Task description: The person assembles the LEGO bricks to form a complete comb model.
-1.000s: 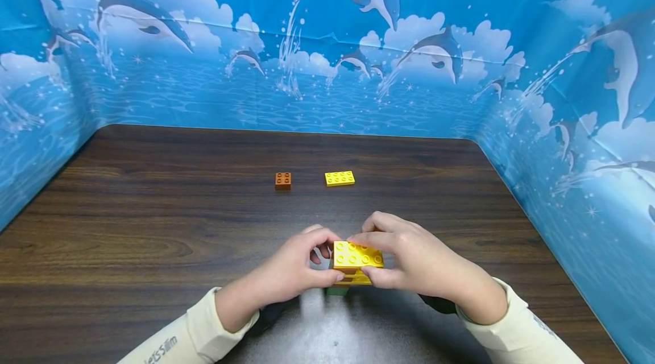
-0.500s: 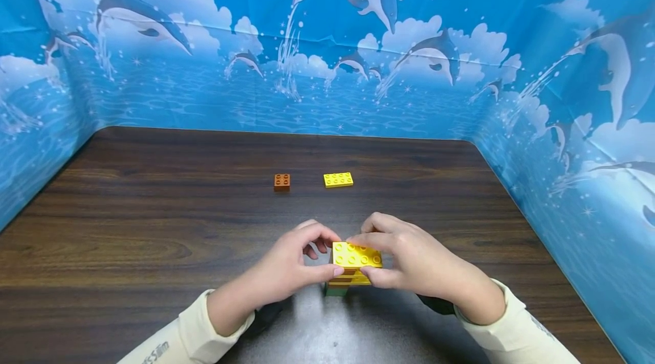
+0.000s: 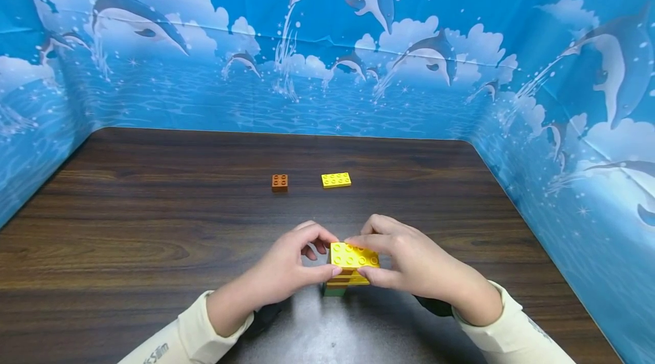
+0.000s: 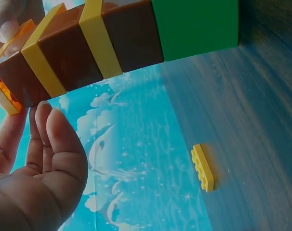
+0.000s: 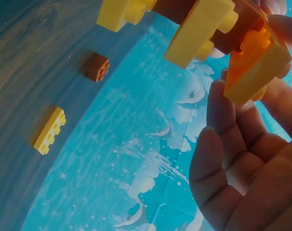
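A tower of toy building bricks stands at the table's near side: a green block [image 4: 199, 29] at the bottom, then brown bricks [image 4: 71, 43] alternating with yellow plates [image 4: 100, 41]. The topmost yellow plate [image 3: 354, 256] sits on the uppermost brown brick and overhangs to the right; a gap shows under it in the right wrist view. My right hand [image 3: 411, 259] pinches this plate between thumb and fingers. With thumb in front and index finger behind, my left hand [image 3: 281, 270] grips the tower's upper left side. The hands partly cover the tower.
Farther back on the dark wood table [image 3: 153, 210] lie a small brown brick [image 3: 280, 183] and, right of it, a loose yellow plate [image 3: 336, 180]. A blue dolphin-print cloth [image 3: 204, 85] hangs behind the table and along its sides.
My left thumb has shifted slightly up on the tower's front, and the left hand has eased a little left. The right hand keeps its pinch. The head view has drifted slightly.
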The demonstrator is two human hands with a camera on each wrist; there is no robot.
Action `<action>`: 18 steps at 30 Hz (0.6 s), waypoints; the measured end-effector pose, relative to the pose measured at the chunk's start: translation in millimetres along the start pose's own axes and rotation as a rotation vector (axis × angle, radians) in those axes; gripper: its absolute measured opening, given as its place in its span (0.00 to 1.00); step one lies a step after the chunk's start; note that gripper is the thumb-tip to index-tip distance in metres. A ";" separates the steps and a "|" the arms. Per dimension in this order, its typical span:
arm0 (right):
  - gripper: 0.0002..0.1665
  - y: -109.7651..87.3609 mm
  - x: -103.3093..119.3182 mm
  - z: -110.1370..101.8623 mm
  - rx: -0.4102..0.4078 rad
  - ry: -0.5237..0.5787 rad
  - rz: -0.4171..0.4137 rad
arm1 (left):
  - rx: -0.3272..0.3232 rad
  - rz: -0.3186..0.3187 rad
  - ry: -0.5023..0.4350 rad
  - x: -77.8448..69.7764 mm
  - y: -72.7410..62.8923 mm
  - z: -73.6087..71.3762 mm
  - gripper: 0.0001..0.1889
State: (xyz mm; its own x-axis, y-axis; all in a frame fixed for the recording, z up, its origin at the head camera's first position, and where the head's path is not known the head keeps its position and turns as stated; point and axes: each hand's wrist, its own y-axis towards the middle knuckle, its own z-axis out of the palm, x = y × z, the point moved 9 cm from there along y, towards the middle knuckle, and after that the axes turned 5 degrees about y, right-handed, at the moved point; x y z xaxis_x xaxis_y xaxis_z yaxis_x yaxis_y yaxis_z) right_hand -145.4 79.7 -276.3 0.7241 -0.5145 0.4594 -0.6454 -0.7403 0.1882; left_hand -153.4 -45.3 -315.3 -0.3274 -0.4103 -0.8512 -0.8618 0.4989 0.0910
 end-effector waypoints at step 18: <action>0.22 1.3 -1.7 2.2 0.007 0.069 0.004 | 0.029 -0.007 0.013 2.8 0.5 0.8 0.14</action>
State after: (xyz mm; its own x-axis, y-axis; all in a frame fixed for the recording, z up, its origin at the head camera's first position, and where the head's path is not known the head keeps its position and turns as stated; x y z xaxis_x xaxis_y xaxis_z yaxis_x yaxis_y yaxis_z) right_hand -146.9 78.7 -278.7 0.7025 -0.4867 0.5193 -0.6466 -0.7413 0.1800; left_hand -154.4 -45.6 -318.1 -0.3268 -0.4232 -0.8450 -0.8524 0.5181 0.0702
